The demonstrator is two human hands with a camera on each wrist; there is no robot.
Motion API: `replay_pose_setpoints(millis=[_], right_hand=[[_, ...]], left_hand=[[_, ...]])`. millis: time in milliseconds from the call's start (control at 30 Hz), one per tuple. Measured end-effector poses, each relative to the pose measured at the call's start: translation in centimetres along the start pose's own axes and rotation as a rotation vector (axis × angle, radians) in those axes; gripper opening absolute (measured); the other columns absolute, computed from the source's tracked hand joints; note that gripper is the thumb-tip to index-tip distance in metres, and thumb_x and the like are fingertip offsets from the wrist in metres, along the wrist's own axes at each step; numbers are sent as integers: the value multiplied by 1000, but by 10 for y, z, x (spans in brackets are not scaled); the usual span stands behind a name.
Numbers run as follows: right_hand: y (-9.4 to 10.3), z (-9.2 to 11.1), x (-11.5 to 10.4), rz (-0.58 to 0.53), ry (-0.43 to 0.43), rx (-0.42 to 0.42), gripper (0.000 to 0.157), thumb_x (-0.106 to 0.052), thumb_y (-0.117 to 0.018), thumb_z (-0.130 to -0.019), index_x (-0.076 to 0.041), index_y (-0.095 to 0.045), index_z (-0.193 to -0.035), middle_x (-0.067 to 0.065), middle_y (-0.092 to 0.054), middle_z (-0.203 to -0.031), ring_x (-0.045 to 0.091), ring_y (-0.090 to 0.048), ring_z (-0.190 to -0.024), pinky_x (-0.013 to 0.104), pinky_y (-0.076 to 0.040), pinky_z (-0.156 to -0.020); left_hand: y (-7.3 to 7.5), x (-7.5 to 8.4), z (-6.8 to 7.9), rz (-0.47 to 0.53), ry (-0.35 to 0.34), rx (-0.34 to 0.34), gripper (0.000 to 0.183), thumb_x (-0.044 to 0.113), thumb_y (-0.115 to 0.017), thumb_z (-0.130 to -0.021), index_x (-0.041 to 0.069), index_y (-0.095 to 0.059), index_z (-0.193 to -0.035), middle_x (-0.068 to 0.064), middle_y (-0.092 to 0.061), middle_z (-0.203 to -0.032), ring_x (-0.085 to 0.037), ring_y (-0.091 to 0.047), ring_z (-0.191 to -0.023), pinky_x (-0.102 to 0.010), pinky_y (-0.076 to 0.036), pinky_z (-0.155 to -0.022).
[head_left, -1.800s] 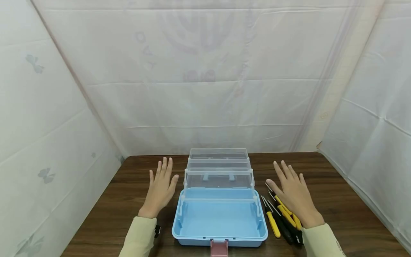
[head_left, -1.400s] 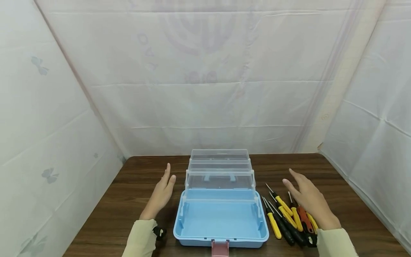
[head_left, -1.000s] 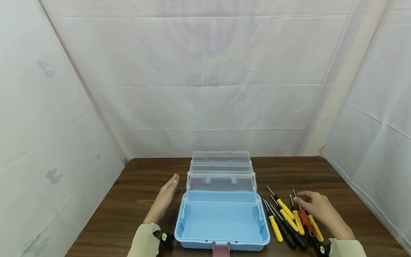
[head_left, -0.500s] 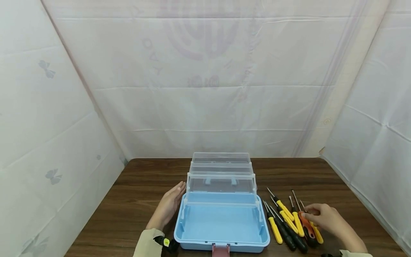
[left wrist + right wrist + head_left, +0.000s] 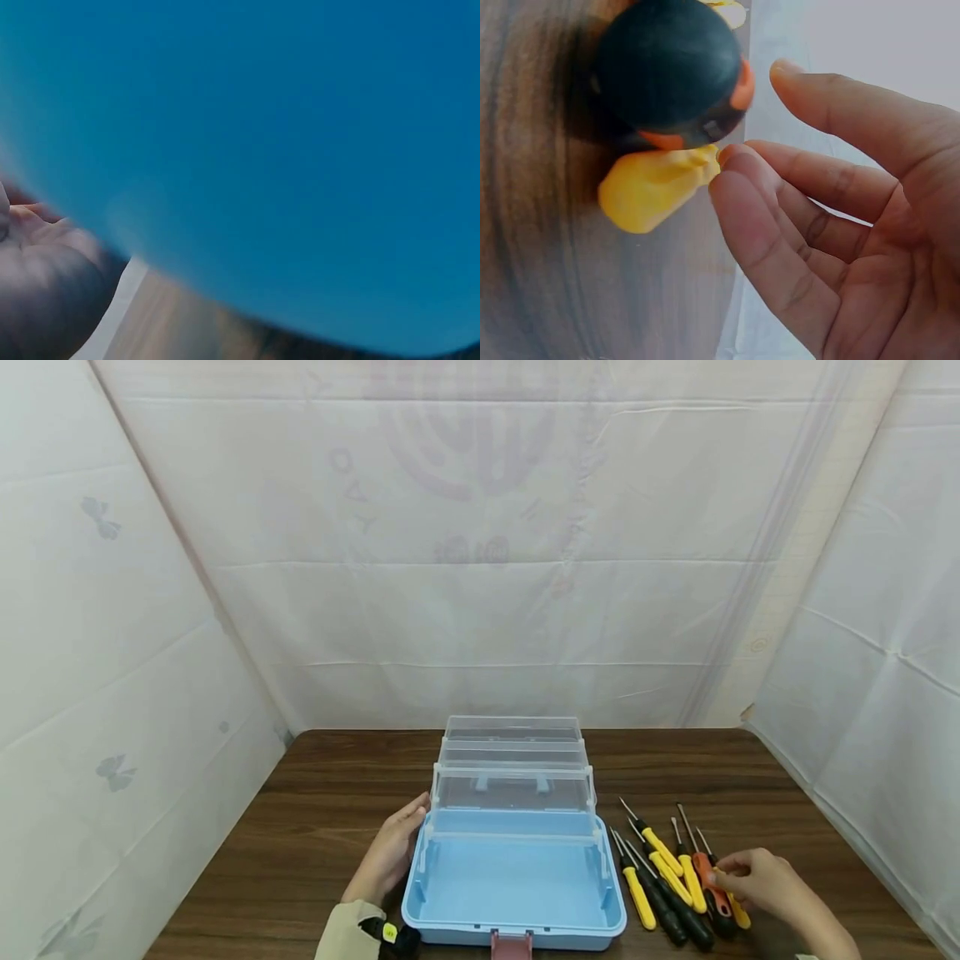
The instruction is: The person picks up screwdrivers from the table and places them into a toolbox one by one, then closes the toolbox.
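Note:
An opened light-blue toolbox (image 5: 513, 881) with raised clear trays (image 5: 514, 789) stands mid-table. My left hand (image 5: 386, 857) lies along its left side, fingers straight and pointing away from me; in the left wrist view the blue wall fills most of the picture. To the right, my right hand (image 5: 776, 887) reaches down at the right end of a row of screwdrivers. Its bent fingers are right at a yellow-handled screwdriver (image 5: 649, 191), beside an orange-and-black screwdriver (image 5: 667, 71). The thumb stands apart from the fingers in the right wrist view.
More screwdrivers with yellow handles (image 5: 638, 897) and black handles (image 5: 663, 906) lie side by side close to the toolbox's right wall. A pink latch (image 5: 512, 946) hangs at the toolbox front. White sheeting (image 5: 480, 610) encloses the wooden table (image 5: 315, 810) behind and at both sides.
My left hand has come in from the left to the toolbox's side. My right hand has moved right and down, from over the screwdrivers to the rightmost ones, its fingers bending.

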State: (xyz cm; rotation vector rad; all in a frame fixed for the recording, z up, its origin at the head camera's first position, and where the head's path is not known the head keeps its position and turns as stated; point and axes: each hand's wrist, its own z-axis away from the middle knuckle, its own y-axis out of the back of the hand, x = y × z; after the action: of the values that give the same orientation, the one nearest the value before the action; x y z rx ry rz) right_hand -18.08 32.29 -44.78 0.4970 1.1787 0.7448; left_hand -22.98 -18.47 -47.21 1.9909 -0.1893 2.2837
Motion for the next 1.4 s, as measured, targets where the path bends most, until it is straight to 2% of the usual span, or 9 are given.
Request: replay_pose_setpoints(millis=[133,300,467,633,867,1133,1300,1400], right_hand=[[-5,-2,2,14,9,9,59,-40,-72,-84,12,-64,-110,7,-70,-91,18,-65,-69,35,-56,-62],[-9,-3,0,46,-2,21,55,-38,-73,-83,10,-66,-107,1,-70,-79,15,-62,-64,33,-53,-59],[-8,-4,-2,58,-24,0,58,-38,-75,-81,12,-65,-108,3,-69,-85,15,-63,-69,34,-55,-62],[-9,-4,-2,76,15,-26,58,-36,-74,-82,15,-63,-109,2,-68,-85,16,-64,-70,34,-56,-62],[-10,-2,-6,63,20,-6,46,-30,-76,-81,10,-67,-102,1,-65,-74,14,-62,-66,31,-54,-59],[-13,0,-7,102,19,-20,46,-33,-75,-83,9,-67,-101,1,-68,-80,15,-62,-71,34,-55,-63],[-14,0,-9,85,28,-18,37,-28,-75,-82,6,-69,-96,0,-67,-75,14,-61,-67,31,-53,-60],[-16,-1,-10,83,22,-16,38,-28,-76,-81,7,-69,-97,0,-68,-76,14,-62,-67,31,-53,-60]], left_hand=[[-1,-1,0,-19,37,9,56,28,-36,-105,0,-22,-151,-25,-21,-156,-43,-20,-143,-58,-25,-113],[-1,-1,1,-22,31,-9,54,25,-36,-105,0,-22,-151,-26,-22,-156,-43,-23,-142,-58,-27,-112],[1,1,1,-42,11,-29,56,26,-37,-105,-4,-21,-150,-27,-23,-155,-44,-24,-141,-58,-27,-111],[2,3,1,-77,6,-31,55,23,-38,-105,-4,-22,-150,-26,-25,-154,-43,-24,-141,-57,-27,-111],[3,4,1,-85,11,-38,58,26,-41,-104,-5,-24,-149,-27,-26,-154,-44,-27,-140,-57,-29,-110],[5,3,2,-94,35,-61,59,28,-41,-104,-6,-23,-149,-29,-24,-154,-45,-26,-140,-57,-30,-109],[6,5,1,-114,47,-73,63,31,-44,-102,-7,-23,-148,-31,-24,-153,-47,-27,-138,-59,-32,-108],[6,5,1,-104,48,-83,64,31,-45,-102,-7,-23,-148,-31,-24,-153,-47,-27,-139,-58,-31,-108]])
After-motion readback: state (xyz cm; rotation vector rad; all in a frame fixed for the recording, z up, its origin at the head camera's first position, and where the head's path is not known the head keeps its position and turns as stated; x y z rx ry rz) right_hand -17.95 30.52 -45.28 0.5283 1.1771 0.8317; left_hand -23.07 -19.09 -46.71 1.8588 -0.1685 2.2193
